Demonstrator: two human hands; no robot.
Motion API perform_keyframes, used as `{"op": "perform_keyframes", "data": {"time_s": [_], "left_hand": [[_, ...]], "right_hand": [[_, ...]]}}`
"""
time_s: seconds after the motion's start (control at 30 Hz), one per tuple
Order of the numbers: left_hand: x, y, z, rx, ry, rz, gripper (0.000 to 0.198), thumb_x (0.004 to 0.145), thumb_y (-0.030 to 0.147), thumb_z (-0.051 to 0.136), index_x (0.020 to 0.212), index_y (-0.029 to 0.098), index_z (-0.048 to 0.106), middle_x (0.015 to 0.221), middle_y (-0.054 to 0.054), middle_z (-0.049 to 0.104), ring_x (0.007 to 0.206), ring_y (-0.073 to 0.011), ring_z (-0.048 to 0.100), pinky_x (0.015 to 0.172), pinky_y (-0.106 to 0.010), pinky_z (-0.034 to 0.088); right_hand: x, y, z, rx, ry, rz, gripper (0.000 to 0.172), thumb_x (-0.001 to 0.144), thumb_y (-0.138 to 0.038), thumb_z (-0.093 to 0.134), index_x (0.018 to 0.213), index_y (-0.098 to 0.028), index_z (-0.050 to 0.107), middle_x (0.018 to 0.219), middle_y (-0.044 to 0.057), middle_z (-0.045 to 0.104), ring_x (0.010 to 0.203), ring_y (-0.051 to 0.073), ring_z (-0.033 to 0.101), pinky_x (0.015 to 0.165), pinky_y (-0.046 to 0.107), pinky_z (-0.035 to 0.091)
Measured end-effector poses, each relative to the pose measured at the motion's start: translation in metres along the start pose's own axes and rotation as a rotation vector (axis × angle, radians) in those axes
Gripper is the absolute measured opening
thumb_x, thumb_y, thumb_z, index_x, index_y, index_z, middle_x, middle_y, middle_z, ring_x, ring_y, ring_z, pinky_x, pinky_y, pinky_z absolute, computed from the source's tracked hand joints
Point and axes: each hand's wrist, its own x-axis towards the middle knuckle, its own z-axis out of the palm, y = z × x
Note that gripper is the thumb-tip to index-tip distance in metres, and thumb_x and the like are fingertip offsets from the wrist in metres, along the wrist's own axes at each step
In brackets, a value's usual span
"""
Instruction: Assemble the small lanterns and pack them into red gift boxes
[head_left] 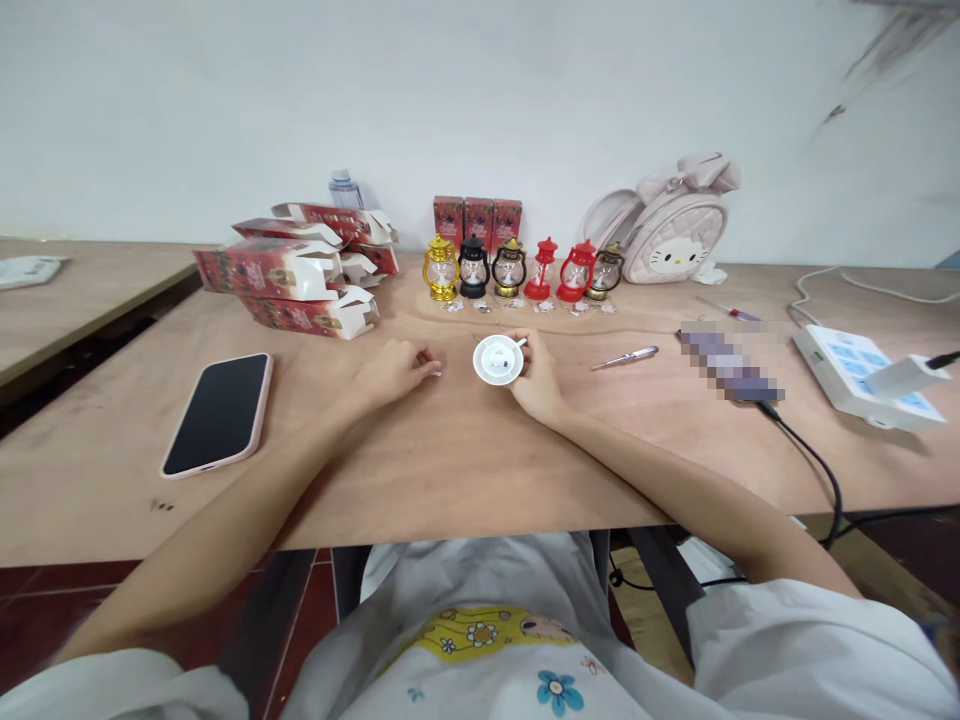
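My right hand [534, 378] grips a white round lantern base [498, 360] at the middle of the wooden table [420, 460], with its underside turned toward me. My left hand [396, 369] rests on the table just left of it, fingers curled in a pinch on a tiny white piece [436, 372] too small to name. A row of small toy lanterns [517, 268] in gold, black and red stands behind both hands. A small screwdriver [624, 358] lies to the right of my right hand.
A phone in a pink case [220, 412] lies face up at the left. Opened red cartons [300, 270] are stacked at the back left, three red boxes [477, 218] behind the lanterns. A white cat-face bag [667, 230], a power strip [862, 378] with cables and a blurred object [727, 362] occupy the right.
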Motion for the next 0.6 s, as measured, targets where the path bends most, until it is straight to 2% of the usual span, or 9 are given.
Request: {"op": "perform_keyframes", "data": {"time_s": [0.1,0.2,0.6], "left_hand": [[-0.0027,0.0044,-0.0005,0.117,0.037,-0.076,0.036,0.085,0.051,0.056,0.079,0.018,0.066,0.077,-0.006,0.072,0.068,-0.0206,0.065,0.057,-0.028,0.041],[-0.0031,0.0043,0.0019,0.149,0.039,-0.088,0.041,0.082,0.057,0.057,0.079,0.017,0.065,0.081,-0.007,0.072,0.070,-0.0215,0.065,0.056,-0.028,0.040],[-0.0029,-0.0025,0.0077,-0.028,-0.067,-0.126,0.021,0.083,0.039,0.061,0.079,0.019,0.069,0.085,-0.006,0.074,0.074,-0.0221,0.066,0.059,-0.029,0.044]], "right_hand": [[-0.0001,-0.0003,0.0001,0.009,0.007,0.003,0.042,0.063,-0.015,0.068,0.100,-0.027,0.054,0.104,0.002,0.066,0.101,0.026,0.059,0.088,0.045,0.049],[-0.0002,-0.0005,0.0006,0.010,0.011,0.002,0.040,0.063,-0.017,0.069,0.100,-0.027,0.054,0.105,0.002,0.066,0.101,0.026,0.059,0.087,0.044,0.049],[-0.0002,-0.0008,0.0004,0.007,0.011,0.003,0.040,0.063,-0.018,0.069,0.099,-0.027,0.054,0.104,0.002,0.066,0.101,0.026,0.059,0.087,0.044,0.048]]}}
